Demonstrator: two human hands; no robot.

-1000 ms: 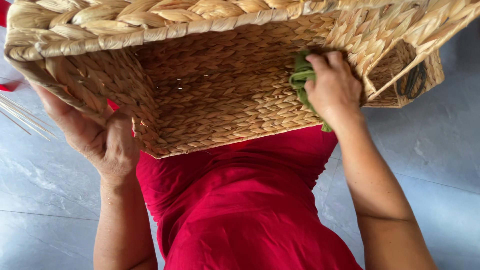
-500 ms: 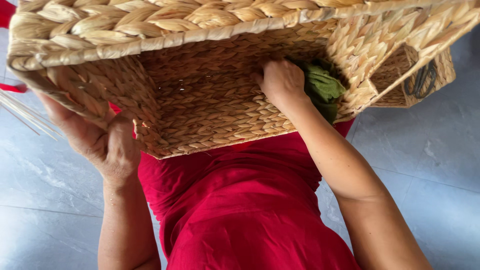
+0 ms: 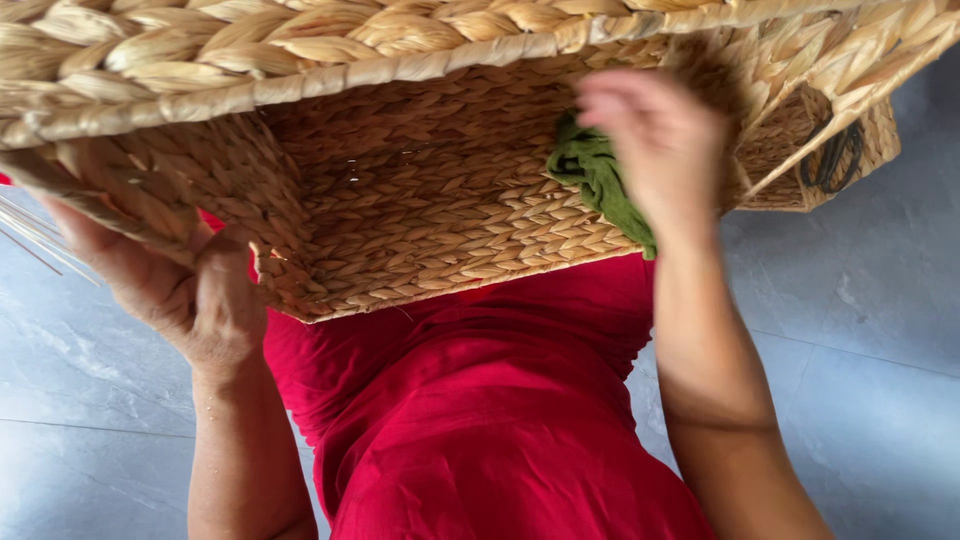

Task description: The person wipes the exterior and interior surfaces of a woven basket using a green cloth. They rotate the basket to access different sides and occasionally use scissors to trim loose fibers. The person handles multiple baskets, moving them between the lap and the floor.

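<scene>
A large woven straw basket (image 3: 420, 210) is held tilted over my lap, its open inside facing me. My left hand (image 3: 185, 290) grips its left outer wall from underneath. My right hand (image 3: 655, 140) is inside the basket near the right wall, blurred with motion, and is closed on a green cloth (image 3: 600, 185) that it presses against the woven bottom. The cloth hangs out from under the palm toward the basket's lower edge. My red clothing (image 3: 490, 420) fills the space below the basket.
A smaller woven basket with a dark metal handle (image 3: 835, 150) sits behind the right side of the big one. Grey tiled floor (image 3: 860, 300) lies on both sides. Thin pale straws (image 3: 35, 240) stick out at the far left.
My right hand slid the green cloth leftward across the basket's inside, then back toward the right wall. The left hand kept its hold on the basket.
</scene>
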